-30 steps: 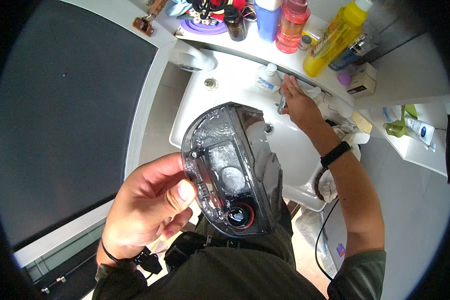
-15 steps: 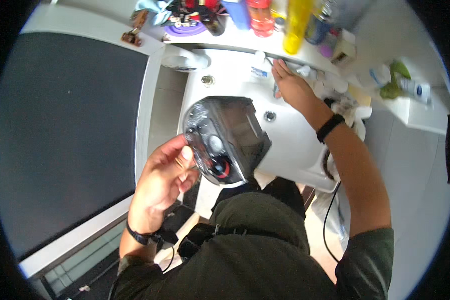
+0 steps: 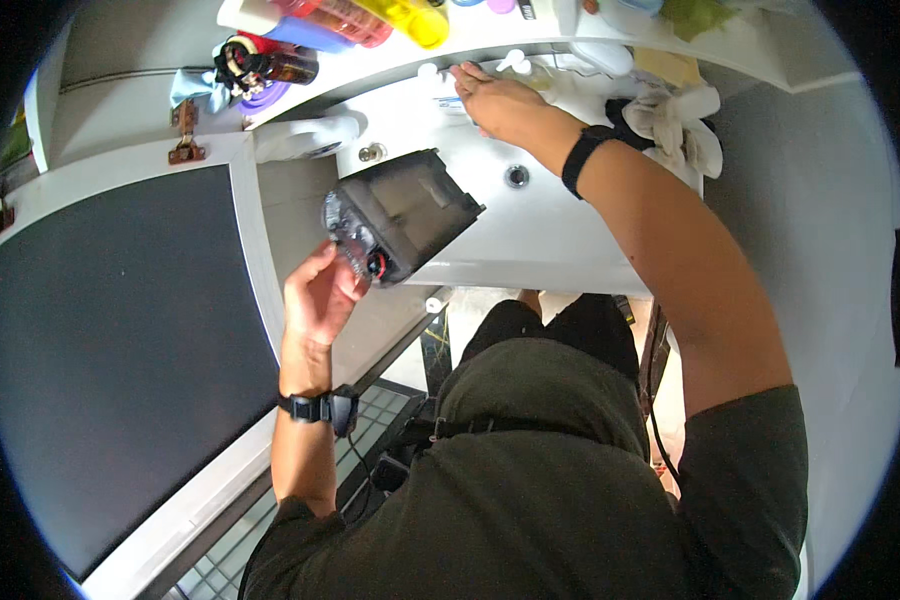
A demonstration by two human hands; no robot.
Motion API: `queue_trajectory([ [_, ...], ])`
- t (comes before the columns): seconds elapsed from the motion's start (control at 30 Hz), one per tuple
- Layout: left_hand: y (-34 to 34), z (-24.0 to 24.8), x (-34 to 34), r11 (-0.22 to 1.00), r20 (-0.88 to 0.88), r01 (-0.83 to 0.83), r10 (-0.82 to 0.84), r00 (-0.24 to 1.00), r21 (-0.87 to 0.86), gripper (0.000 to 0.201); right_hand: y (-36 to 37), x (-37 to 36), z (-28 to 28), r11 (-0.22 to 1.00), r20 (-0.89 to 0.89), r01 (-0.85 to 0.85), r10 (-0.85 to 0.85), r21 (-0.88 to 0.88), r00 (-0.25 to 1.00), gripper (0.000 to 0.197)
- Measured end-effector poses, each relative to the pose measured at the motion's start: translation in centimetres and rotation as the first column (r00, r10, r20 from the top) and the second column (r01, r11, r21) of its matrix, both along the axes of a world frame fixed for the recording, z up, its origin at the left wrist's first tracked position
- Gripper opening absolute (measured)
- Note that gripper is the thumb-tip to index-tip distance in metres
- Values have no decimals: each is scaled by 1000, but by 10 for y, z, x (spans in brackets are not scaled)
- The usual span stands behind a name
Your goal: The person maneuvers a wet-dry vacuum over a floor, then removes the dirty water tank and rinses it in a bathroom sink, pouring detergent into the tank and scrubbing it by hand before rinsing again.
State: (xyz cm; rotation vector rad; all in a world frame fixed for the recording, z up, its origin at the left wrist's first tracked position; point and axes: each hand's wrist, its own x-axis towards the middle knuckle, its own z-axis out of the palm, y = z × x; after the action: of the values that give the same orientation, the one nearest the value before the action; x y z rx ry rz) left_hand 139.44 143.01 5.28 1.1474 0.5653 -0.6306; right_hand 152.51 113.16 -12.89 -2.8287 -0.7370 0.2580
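Note:
My left hand (image 3: 322,298) grips a dark translucent plastic tank (image 3: 410,212) by its end, which has clear shiny parts and a red-ringed round fitting. The tank is held tilted above the left part of the white washbasin (image 3: 560,235). At the basin's back edge is my right hand (image 3: 498,106), with its fingers stretched out and nothing seen in them. A small white container (image 3: 430,76) stands close by its fingertips. Whatever lies under the right palm is hidden.
A shelf behind the basin carries a yellow bottle (image 3: 410,18), a red bottle (image 3: 355,20) and a dark brown bottle (image 3: 288,68). White cloths (image 3: 670,125) lie at the basin's right corner. A dark-panelled door (image 3: 130,350) stands at left. The drain (image 3: 516,177) is uncovered.
My left hand has moved the tank up and left, turning it so its clear end faces further left. My right hand stays at the back of the basin. The whole view has shifted.

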Motion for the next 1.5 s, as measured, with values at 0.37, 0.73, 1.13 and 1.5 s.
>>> queue_trajectory([
  [0.37, -69, -159, 35, 997, -199, 59, -50, 979, 40, 23, -6, 0, 15, 999, 5, -46, 46, -13, 999, 73],
  [0.73, -131, -240, 45, 996, -206, -85, 89, 974, 27, 27, -2, 1, 22, 995, -32, -42, 39, -86, 999, 69],
  [1.13, -146, -262, 57, 987, -222, -160, 153, 963, -13, 27, -1, 2, 26, 989, -83, -38, 26, -142, 996, 69],
  [1.5, -144, -265, 60, 979, -244, -186, 160, 956, -87, 30, -15, -20, 67, 978, -63, 70, -59, 195, 996, 37],
])
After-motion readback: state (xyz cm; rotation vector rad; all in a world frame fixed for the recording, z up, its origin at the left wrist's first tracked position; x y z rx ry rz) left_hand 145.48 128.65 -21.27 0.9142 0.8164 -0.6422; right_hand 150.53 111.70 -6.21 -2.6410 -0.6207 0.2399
